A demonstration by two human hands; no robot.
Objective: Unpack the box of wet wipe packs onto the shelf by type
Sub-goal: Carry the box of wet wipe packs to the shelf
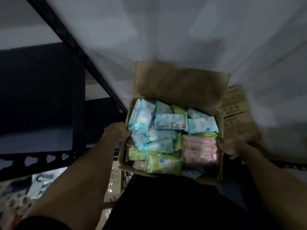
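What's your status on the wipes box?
Left hand and right hand grip the open box sides. Blue, green, pink packs all inside. Nothing blocking.

Brown box (181, 83) — blue, green (and pink) packs (169, 123)

Shelf: you face a white shelf board (182, 30) that fills the upper part of your view, blurred and dimly lit.
Frame: a dark perforated metal upright (79, 52) runs diagonally along the shelf's left edge; a dark perforated rail (41, 161) crosses low on the left.
On the shelf: a flat brown cardboard piece with printed marks (235, 110) lies near the right side; you cannot tell how much of it rests on the board.
Box: the open cardboard box (179, 83) sits at the shelf's near edge, its far flap up over the board; whether its base rests on the shelf is hidden from you.
Lower level: under the left rail you see patterned packs (41, 181), too blurred to tell apart.
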